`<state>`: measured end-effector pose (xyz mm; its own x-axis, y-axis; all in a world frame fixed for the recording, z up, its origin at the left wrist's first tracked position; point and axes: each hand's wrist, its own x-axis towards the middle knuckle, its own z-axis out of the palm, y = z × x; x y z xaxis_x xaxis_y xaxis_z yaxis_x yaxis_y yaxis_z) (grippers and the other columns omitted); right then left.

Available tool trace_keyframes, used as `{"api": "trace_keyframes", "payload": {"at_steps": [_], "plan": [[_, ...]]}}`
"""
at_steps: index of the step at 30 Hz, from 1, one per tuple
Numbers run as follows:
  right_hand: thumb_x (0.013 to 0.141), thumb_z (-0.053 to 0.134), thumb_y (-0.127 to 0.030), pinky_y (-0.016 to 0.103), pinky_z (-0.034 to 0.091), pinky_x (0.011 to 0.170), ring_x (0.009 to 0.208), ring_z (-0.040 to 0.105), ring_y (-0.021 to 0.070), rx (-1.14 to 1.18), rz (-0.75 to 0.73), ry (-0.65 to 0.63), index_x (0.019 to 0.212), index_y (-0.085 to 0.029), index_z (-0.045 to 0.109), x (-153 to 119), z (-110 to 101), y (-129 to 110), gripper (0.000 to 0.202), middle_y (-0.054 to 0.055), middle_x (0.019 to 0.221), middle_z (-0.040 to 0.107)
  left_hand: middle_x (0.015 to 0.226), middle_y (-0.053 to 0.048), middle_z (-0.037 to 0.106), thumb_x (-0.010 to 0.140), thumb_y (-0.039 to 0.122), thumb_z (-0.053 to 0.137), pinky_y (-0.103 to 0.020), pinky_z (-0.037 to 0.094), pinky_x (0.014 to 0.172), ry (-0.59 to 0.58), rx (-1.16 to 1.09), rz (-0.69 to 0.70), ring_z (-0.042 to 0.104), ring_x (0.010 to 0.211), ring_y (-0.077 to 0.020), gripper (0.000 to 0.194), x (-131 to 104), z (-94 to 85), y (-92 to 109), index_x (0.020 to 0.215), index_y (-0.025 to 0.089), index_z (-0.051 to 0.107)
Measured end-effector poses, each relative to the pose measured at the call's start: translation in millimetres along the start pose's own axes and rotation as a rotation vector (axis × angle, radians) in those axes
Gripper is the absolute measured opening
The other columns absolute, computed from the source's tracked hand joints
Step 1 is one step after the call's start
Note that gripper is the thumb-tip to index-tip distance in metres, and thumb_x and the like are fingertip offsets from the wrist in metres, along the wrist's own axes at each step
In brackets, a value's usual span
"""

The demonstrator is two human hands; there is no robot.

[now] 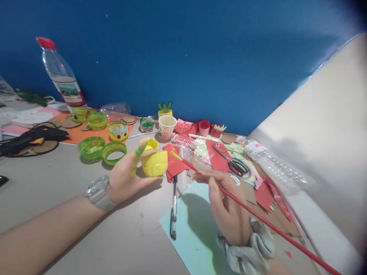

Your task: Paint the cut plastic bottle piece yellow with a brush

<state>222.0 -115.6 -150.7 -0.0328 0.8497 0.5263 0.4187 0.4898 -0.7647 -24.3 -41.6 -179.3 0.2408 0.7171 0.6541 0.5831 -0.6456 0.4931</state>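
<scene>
My left hand [129,173] is closed around a small cup painted yellow [155,164], thumb and fingers pressed on its sides. Green and yellow paint marks the thumb. Just behind that cup is another yellow piece, perhaps a paint container [151,143], partly hidden. My right hand [226,202] grips a long red-handled paintbrush [243,206]. Its yellow-coated bristles point left at the cup's right side, with a small gap between them. A clear pen [173,210] lies between my hands, partly on a light blue sheet [197,229].
Green-tinted plastic cups [91,148] stand on the left near a black glue gun [37,137]. A tall water bottle [61,72] stands behind them. A patterned paper cup [167,126] is at the back. Scissors [236,165], red paper scraps [176,162] and a lying plastic bottle [278,166] crowd the right.
</scene>
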Motion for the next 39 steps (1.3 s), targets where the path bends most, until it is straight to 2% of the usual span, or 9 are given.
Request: {"api": "trace_keyframes", "payload": {"at_steps": [3,8,15,20,23,27,32,36,39], "plan": [[0.104,0.043,-0.022,0.038,0.052,0.087,0.096,0.063,0.0216,0.063,-0.047,0.011,0.113,-0.026,0.061,-3,-1,1,0.02,0.004,0.1,0.065,0.115,-0.005,0.074,0.068,0.033,0.086,-0.042,0.057,0.086,0.018,-0.014,-0.056,0.069,0.108,-0.0281,0.114,1,-0.6,1,0.154,0.036,0.012],[0.104,0.04,-0.022,0.035,0.057,0.078,0.089,0.064,0.02,0.151,-0.14,-0.15,0.112,-0.027,0.059,-5,-1,-6,0.022,0.002,0.095,0.065,0.114,-0.004,0.075,0.067,0.031,0.085,-0.043,0.058,0.087,0.042,-0.025,-0.093,0.068,0.11,-0.0275,0.116,3,-0.5,3,0.155,0.034,0.008],[0.101,0.043,-0.018,0.047,0.052,0.093,0.1,0.06,0.0259,0.073,-0.148,-0.135,0.116,-0.028,0.057,-4,0,-3,0.023,0.007,0.099,0.065,0.113,-0.005,0.075,0.067,0.037,0.085,-0.049,0.056,0.09,0.046,-0.011,-0.119,0.066,0.115,-0.0313,0.118,3,0.1,1,0.155,0.035,0.006],[0.1,0.04,-0.015,0.038,0.057,0.085,0.098,0.063,0.0219,0.107,-0.212,-0.226,0.12,-0.027,0.056,-2,-2,-9,0.029,0.004,0.101,0.066,0.112,-0.003,0.074,0.067,0.03,0.084,-0.047,0.057,0.088,0.034,-0.03,-0.118,0.067,0.111,-0.0299,0.119,4,-1.3,2,0.155,0.037,0.004],[0.096,0.041,-0.011,0.035,0.055,0.089,0.102,0.063,0.0205,0.056,-0.218,-0.292,0.12,-0.025,0.056,-1,-1,-12,0.032,0.004,0.105,0.066,0.112,-0.003,0.075,0.068,0.027,0.083,-0.046,0.058,0.087,0.033,-0.038,-0.105,0.069,0.109,-0.0289,0.118,4,-1.8,2,0.155,0.038,0.004],[0.094,0.041,-0.009,0.033,0.055,0.089,0.102,0.063,0.0186,-0.042,-0.218,-0.229,0.115,-0.024,0.054,-2,0,-9,0.029,0.003,0.103,0.064,0.114,-0.004,0.074,0.068,0.034,0.085,-0.048,0.056,0.09,0.062,-0.042,-0.113,0.066,0.113,-0.0294,0.117,3,0.3,1,0.155,0.038,0.007],[0.091,0.045,-0.006,0.04,0.054,0.091,0.105,0.062,0.0236,-0.13,-0.264,-0.179,0.118,-0.026,0.053,-3,-2,-6,0.035,0.005,0.105,0.065,0.117,-0.004,0.074,0.067,0.035,0.086,-0.046,0.056,0.089,0.079,-0.014,-0.137,0.065,0.115,-0.0299,0.118,3,1.6,0,0.155,0.037,0.008],[0.09,0.044,-0.006,0.035,0.059,0.08,0.095,0.066,0.0222,-0.149,-0.373,-0.238,0.119,-0.026,0.052,1,3,-11,0.037,0.005,0.102,0.066,0.116,-0.004,0.074,0.068,0.032,0.085,-0.043,0.057,0.087,0.044,0.014,-0.115,0.069,0.109,-0.0285,0.118,3,0.3,1,0.156,0.037,0.006],[0.086,0.043,-0.001,0.029,0.06,0.075,0.087,0.067,0.0189,-0.171,-0.489,-0.316,0.117,-0.021,0.052,4,9,-10,0.039,0.007,0.098,0.066,0.117,-0.004,0.074,0.065,0.028,0.086,-0.04,0.057,0.087,0.04,0.02,-0.075,0.07,0.106,-0.0274,0.121,3,-0.4,2,0.156,0.035,0.006]]}}
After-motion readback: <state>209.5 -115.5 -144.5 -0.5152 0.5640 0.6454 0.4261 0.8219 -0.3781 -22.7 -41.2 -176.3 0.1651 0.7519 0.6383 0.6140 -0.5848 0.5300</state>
